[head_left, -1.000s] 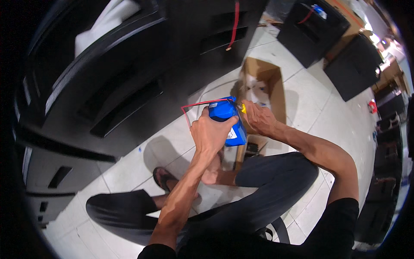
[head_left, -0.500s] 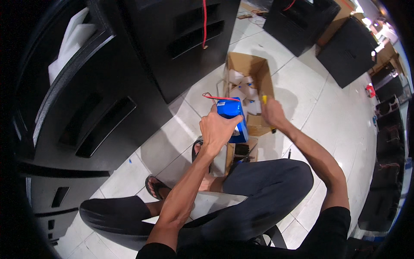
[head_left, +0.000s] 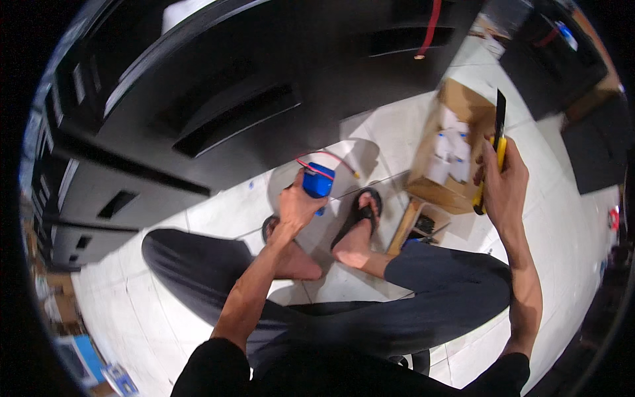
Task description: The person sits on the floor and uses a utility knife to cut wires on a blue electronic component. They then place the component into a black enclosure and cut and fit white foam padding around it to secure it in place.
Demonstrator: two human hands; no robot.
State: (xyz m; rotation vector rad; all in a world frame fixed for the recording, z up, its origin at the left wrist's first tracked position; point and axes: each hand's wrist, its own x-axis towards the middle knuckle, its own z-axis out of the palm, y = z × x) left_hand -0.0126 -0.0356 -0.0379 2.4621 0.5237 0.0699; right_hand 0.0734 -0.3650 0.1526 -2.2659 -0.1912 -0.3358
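Pale tiled floor (head_left: 397, 126) beside black cabinets (head_left: 344, 86); person seated low, blue pack in left hand, knife in right.

Left hand (head_left: 297, 208): grip wrapped around the blue pack (head_left: 319, 183), which sits over the floor between the cabinets and the person's knees, near the sandalled feet. Red wire (head_left: 339, 160) lies across the pack's top and loops out to its right, ending in a yellowish tip. Right hand (head_left: 508, 184): grip closed on a yellow-handled knife (head_left: 501, 151), dark blade pointing up the view, well apart from the pack. Just left of this hand, an open cardboard box (head_left: 456, 196) holds white pieces (head_left: 452, 147); a smaller box (head_left: 401, 225) nearby contains dark items, kind unclear.
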